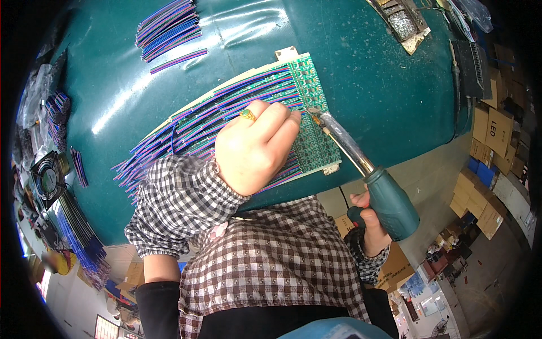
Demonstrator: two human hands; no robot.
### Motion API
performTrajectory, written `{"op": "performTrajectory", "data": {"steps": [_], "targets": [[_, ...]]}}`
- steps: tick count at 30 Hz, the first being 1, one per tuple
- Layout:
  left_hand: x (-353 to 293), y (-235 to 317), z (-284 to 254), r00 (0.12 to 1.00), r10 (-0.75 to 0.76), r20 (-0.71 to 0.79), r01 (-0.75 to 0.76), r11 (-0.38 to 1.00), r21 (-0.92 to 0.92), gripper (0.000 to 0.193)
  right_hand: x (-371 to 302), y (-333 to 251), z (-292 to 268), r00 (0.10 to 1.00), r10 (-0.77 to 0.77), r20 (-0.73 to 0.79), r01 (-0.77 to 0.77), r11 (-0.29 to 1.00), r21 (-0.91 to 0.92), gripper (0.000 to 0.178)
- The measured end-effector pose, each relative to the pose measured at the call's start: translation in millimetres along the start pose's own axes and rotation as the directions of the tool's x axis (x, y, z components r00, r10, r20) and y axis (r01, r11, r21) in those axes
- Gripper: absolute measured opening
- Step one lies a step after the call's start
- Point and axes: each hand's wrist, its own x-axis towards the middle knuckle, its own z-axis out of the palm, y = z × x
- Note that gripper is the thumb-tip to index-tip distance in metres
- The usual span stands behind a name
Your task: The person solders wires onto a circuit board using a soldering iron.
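Note:
A green circuit board panel point(311, 135) lies at a slant near the table's front edge. Rows of multi-coloured ribbon wires point(195, 127) run leftward from its pads. My left hand point(257, 147), with a ring on one finger, is closed over the wires; its fingertips pinch a ribbon wire close to the pads, and the pinched end is hidden. My right hand point(374, 229) grips a soldering iron point(392, 204) with a thick green handle. The iron's metal barrel points up and left, and its tip is at the board's pads near my left fingertips.
A bundle of ribbon wires point(169, 28) lies at the far left-centre. A metal tray of solder residue point(402, 24) sits at the far right. At the left edge stands a small black fan point(48, 178) beside more wire bundles point(82, 237). Cardboard boxes point(490, 133) are stacked to the right.

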Motion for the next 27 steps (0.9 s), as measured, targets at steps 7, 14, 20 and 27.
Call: {"op": "performTrajectory", "data": {"steps": [7, 14, 20, 27], "targets": [[0, 1, -3, 1.000, -0.008, 0.003, 0.008, 1.000, -0.012, 0.022, -1, -1, 0, 1.000, 0.019, -0.002, -0.019, 1.000, 0.019, 0.044], [0, 0, -2, 1.000, 0.010, 0.009, -0.010, 1.000, 0.011, 0.023, -2, 5, -3, 1.000, -0.001, 0.017, 0.002, 1.000, -0.031, 0.042], [0, 0, -2, 1.000, 0.011, 0.010, -0.012, 1.000, 0.018, 0.024, -3, 10, -6, 1.000, 0.000, 0.010, -0.001, 0.994, 0.106, 0.033], [0, 0, 0, 1.000, 0.012, 0.001, -0.012, 1.000, 0.016, 0.023, -2, 10, -5, 0.999, -0.036, 0.011, 0.036, 0.999, -0.023, 0.041]]}}
